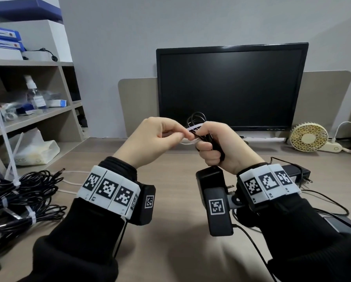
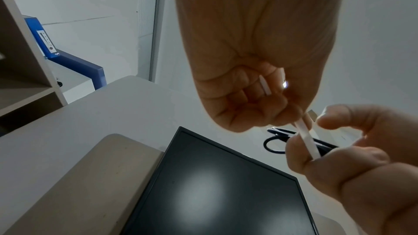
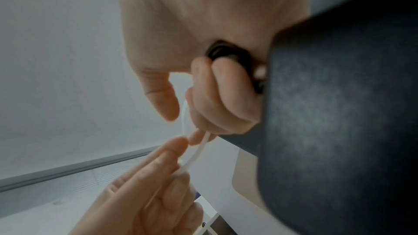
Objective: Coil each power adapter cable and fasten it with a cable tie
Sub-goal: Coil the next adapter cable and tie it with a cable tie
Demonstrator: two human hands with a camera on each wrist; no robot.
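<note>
Right hand (image 1: 215,145) fisted round coiled cable (image 1: 197,121), raised off worktop (image 1: 170,231) so the loops stay bunched | left hand (image 1: 154,137) pinches cable tie (image 1: 194,127) at the coil, likely to thread it | adapter brick (image 1: 211,182) hangs below your fist | tied bundles (image 1: 21,200) left

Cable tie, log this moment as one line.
step: tying coil | left hand: pinches cable tie | right hand: grips coiled cable | tie: not cinched | tied bundles: desk, left
</note>
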